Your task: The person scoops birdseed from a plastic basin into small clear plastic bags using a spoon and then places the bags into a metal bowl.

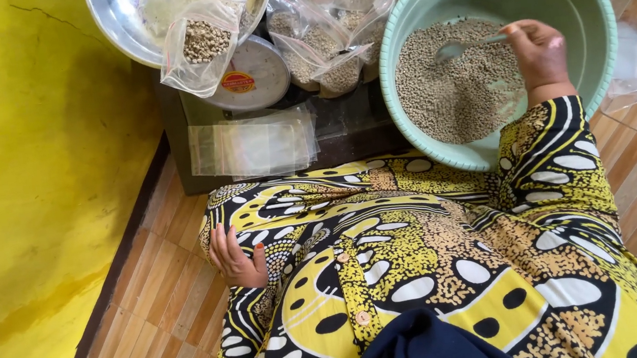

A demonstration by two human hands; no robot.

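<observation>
My right hand (pixel 539 53) reaches into a large pale green basin (pixel 601 31) and grips a metal spoon (pixel 459 48) whose bowl rests on the heap of small grey-brown pellets (pixel 452 98) inside. My left hand (pixel 236 260) lies on my knee, on the yellow, black and white patterned dress, fingers loosely curled and holding nothing. A small clear bag partly filled with pellets (pixel 199 45) sits in the metal pan (pixel 121 26) of a dial scale (pixel 249 80).
A stack of flat clear plastic bags (pixel 254 145) lies on a dark low stand in front of my knees. Several filled bags (pixel 327 40) pile up behind the scale. A yellow wall (pixel 28 194) runs along the left; tiled floor surrounds me.
</observation>
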